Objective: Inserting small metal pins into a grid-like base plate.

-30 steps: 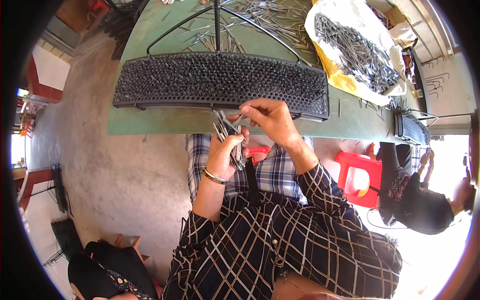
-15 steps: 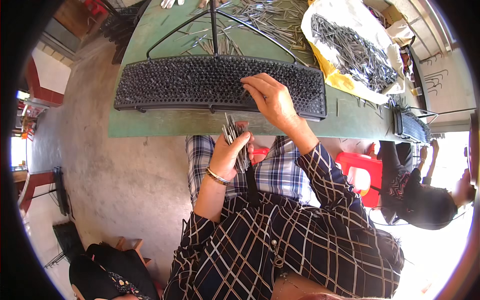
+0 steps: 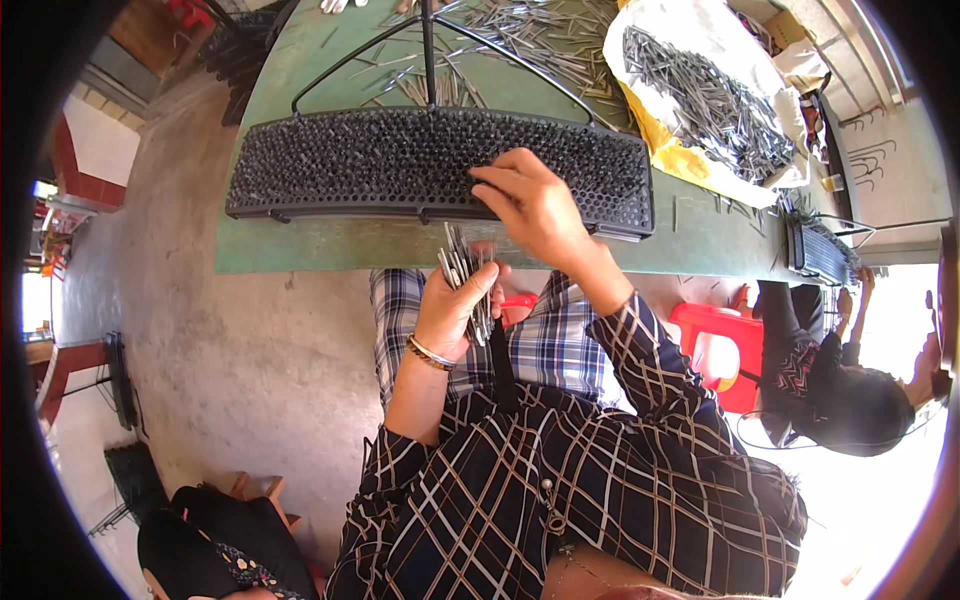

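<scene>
Left hand (image 3: 452, 312) gripping bundle of metal strips (image 3: 457, 262) at near edge of worktop (image 3: 340, 246). Right hand (image 3: 538, 208) over perforated rack (image 3: 370, 165) along that edge, can't tell its grip. Loose strips (image 3: 540, 42) behind, filled white sack (image 3: 745, 50) toward right edge.

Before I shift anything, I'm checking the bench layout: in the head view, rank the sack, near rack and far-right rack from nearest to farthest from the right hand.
From the right hand:
1. Near rack: directly beneath it.
2. Sack: beyond, to its right.
3. Far-right rack: at the table's right end.
</scene>
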Action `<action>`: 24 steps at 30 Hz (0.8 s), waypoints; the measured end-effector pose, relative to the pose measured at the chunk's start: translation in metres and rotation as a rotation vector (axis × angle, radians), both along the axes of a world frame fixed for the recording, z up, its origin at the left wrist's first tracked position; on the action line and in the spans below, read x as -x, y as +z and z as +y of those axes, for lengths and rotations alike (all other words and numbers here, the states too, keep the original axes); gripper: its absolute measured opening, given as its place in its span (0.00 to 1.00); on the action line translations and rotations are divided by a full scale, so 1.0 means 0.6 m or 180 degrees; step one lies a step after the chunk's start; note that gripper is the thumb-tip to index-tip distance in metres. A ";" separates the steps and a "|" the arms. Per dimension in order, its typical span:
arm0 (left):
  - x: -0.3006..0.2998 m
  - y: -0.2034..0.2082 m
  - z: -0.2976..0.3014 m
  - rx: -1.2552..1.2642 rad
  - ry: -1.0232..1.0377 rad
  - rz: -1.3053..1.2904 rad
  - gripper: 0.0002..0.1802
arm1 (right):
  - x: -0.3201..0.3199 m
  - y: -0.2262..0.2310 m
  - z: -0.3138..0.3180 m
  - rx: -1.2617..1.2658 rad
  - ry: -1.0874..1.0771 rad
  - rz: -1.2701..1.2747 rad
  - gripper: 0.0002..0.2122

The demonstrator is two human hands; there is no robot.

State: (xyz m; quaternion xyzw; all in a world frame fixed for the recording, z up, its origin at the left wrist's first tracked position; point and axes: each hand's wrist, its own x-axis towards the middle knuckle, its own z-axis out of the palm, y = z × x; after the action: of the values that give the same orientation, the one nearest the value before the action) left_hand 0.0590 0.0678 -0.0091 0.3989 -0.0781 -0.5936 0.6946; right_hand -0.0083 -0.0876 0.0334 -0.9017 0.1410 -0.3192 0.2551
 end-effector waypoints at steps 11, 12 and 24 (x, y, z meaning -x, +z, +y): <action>0.014 -0.005 -0.012 -0.0181 -0.0063 -0.0100 0.19 | 0.049 0.010 -0.009 -0.3155 -0.0109 0.0251 0.10; 0.016 -0.008 -0.013 -0.0177 -0.0073 -0.0104 0.19 | 0.044 0.010 -0.015 -0.2768 -0.0334 -0.0070 0.10; 0.012 0.016 -0.005 -0.0290 -0.0476 0.0155 0.19 | -0.003 -0.039 -0.033 -0.0285 -0.0532 -0.0508 0.07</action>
State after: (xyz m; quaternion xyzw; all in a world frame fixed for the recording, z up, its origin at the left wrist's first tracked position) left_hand 0.0520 0.0650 0.0006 0.4085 -0.0637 -0.6562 0.6312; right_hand -0.0063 -0.1076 0.0099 -0.8463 0.2091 -0.4035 0.2781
